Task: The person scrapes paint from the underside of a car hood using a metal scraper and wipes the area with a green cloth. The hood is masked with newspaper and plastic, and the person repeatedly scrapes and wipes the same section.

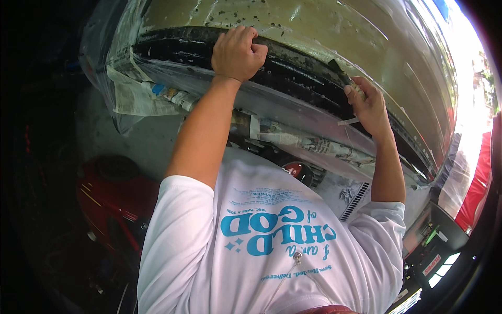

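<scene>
A long black strip [303, 78] runs along the lower edge of a wet-looking, olive-tan car body panel [334, 26]. Dark flecks and pale scuffs mark both. My left hand [238, 55] is closed and pressed down on the strip; what its fingers hold, if anything, is hidden. Farther right, my right hand [370, 104] grips a small scraper-like tool [357, 90] with a pale handle and a dark flat end. That dark end lies against the panel's edge by the strip. A thin white strip [349, 121] sticks out below this hand.
Newspaper masking [314, 141] and clear plastic sheeting [123, 99] hang below and left of the panel. A red motorcycle [112, 199] stands in shadow at lower left. A dark case [436, 240] is at lower right, near red cloth [476, 183].
</scene>
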